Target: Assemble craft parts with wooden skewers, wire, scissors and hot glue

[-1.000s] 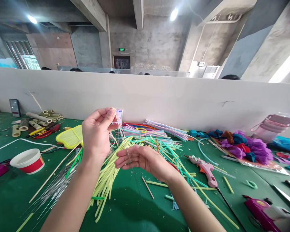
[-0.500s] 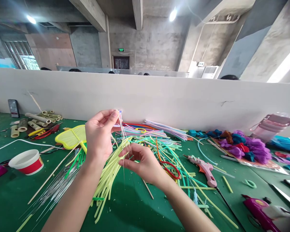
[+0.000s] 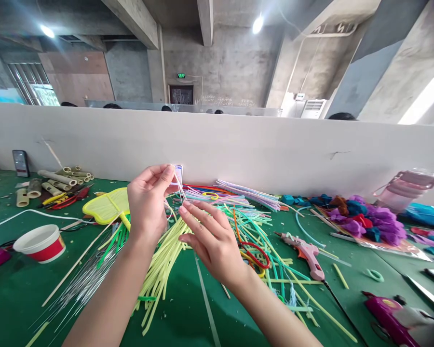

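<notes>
My left hand is raised above the table with its thumb and forefinger pinched on a few thin pale wires, which slant down to the right. Beside it, my right hand has its fingers stretched out and the thumb apart, its fingertips at the lower part of these wires. Whether they touch the wires I cannot tell. A thin pale line runs down the table below the right hand. Under both hands lies a bundle of yellow-green pipe cleaners, partly covered by the left forearm and the right hand.
Thin metal wires, a paper cup and a yellow leaf-shaped piece lie left. Scissors, a pink glue gun and purple flowers are right. A phone leans against the white partition.
My right hand has gone from curled fingers to stretched ones, its fingertips now higher up by the wires. The left hand keeps its pinch almost in place.
</notes>
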Tool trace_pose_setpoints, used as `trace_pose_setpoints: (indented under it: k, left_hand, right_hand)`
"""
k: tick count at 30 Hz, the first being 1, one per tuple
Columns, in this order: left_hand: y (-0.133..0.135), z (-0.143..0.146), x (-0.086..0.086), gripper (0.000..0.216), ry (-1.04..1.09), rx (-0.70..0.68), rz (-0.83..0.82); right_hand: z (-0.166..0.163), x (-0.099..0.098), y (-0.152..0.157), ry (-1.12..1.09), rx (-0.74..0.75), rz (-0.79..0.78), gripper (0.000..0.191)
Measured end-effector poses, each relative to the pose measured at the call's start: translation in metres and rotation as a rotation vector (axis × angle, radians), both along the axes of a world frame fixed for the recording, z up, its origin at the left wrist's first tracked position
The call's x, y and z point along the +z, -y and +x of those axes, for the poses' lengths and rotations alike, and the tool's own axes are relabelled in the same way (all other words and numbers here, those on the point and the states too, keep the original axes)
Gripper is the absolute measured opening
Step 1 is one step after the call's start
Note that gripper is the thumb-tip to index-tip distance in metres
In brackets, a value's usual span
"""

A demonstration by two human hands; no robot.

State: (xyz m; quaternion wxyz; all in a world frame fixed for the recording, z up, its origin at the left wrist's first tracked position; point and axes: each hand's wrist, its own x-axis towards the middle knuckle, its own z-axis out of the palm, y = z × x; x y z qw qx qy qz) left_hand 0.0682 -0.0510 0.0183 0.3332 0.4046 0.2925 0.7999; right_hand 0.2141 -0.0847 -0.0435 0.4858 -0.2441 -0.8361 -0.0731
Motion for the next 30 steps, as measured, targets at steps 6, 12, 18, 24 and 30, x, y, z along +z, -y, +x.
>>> trace_pose_setpoints:
  k: [6, 12, 18, 24, 30]
  left_hand:
    - [-0.004, -0.006, 0.001, 0.018, 0.050, -0.044, 0.004]
    - [-0.001, -0.007, 0.003, 0.019, 0.051, -0.060, -0.002]
    - [0.003, -0.007, 0.005, 0.017, 0.044, -0.117, 0.034]
    - [0.010, -0.006, 0.007, 0.013, -0.017, -0.172, 0.048]
    - [0.015, -0.005, 0.009, 0.011, -0.064, -0.196, 0.061]
  right_hand:
    - [0.005, 0.006, -0.002, -0.287, 0.197, -0.241, 0.037]
    - [0.005, 0.009, -0.004, -0.600, 0.392, -0.664, 0.034]
    - [0.000, 0.008, -0.009, -0.892, 0.652, -0.992, 0.036]
    - [0.002, 0.006, -0.017, -1.018, 0.833, -1.294, 0.034]
    - [0.005, -0.001, -0.021, -0.934, 0.851, -1.452, 0.039]
